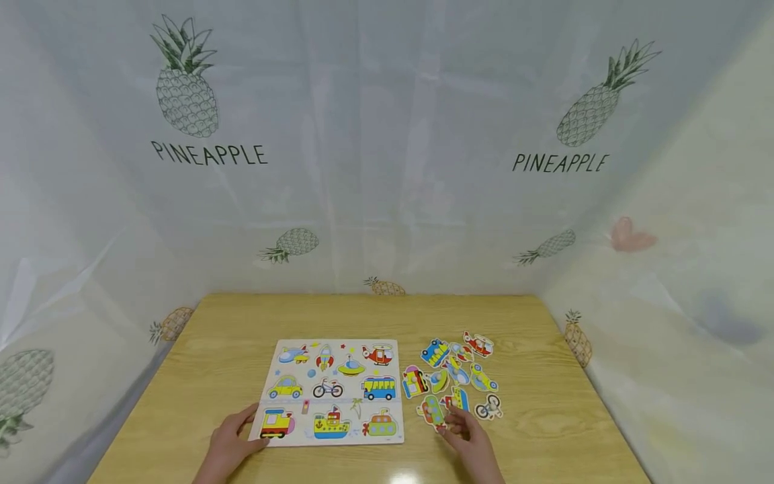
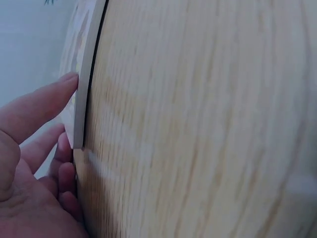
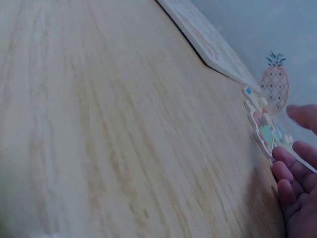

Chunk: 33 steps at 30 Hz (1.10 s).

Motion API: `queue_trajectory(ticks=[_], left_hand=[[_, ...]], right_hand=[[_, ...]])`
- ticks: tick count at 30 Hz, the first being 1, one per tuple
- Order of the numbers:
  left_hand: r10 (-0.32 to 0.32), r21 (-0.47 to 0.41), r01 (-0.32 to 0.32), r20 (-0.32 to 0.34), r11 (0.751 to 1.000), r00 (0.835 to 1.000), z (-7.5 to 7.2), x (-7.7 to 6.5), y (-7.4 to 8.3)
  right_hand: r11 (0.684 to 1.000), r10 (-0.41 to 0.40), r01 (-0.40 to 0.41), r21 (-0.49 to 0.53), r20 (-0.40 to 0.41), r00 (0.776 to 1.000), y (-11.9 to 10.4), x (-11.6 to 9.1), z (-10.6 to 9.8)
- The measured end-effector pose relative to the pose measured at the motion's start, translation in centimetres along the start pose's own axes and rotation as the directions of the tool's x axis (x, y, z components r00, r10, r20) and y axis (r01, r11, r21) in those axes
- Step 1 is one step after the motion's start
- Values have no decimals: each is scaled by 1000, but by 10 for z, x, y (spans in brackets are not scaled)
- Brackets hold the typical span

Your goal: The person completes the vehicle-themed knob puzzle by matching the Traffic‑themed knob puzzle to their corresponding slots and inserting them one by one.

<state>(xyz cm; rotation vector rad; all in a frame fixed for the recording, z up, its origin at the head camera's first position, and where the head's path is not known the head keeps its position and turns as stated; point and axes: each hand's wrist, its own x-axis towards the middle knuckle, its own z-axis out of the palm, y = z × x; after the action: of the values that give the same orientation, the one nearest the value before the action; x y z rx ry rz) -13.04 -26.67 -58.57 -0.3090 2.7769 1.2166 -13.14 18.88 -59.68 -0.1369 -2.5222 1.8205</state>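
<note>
A white wooden puzzle board [image 1: 308,403] printed with colourful vehicles lies flat at the middle left of the table. At its near-left corner my left hand [image 1: 228,440] grips it, thumb on the near edge and fingers along the left side; the left wrist view has the thumb pressed to the board's edge [image 2: 85,99]. My right hand [image 1: 473,445] hovers by the near side of the loose pieces, thumb apart and fingers loosely bent. Its fingertips are right at the green-and-red submarine piece [image 1: 432,410], close to the ship piece [image 1: 461,399].
Other loose knobbed pieces cluster right of the board: a train [image 1: 414,382], a bus [image 1: 435,352], a helicopter [image 1: 479,343], a car [image 1: 484,378], a bicycle [image 1: 488,407] and several more, some overlapping. Pineapple-print curtains [image 1: 387,168] hang behind and beside the wooden table [image 1: 544,430].
</note>
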Motion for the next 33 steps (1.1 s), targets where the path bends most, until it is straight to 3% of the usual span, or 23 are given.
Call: queue_trajectory(ticks=[6, 11, 15, 25, 33], left_hand=[[24, 39, -25, 27, 999, 999, 1, 0, -2], [33, 58, -35, 33, 998, 999, 1, 0, -4], [34, 37, -35, 25, 999, 999, 2, 2, 0], [1, 74, -2, 9, 997, 1000, 12, 3, 13], [26, 89, -27, 5, 996, 1000, 21, 6, 19]], right_hand=[[1000, -7, 7, 24, 9, 1000, 6, 9, -5], [983, 94, -103, 150, 64, 993, 9, 14, -16], [963, 151, -161, 214, 62, 987, 8, 20, -22], [946, 131, -152, 287, 88, 987, 10, 23, -27], [950, 121, -136, 282, 71, 990, 10, 23, -27]])
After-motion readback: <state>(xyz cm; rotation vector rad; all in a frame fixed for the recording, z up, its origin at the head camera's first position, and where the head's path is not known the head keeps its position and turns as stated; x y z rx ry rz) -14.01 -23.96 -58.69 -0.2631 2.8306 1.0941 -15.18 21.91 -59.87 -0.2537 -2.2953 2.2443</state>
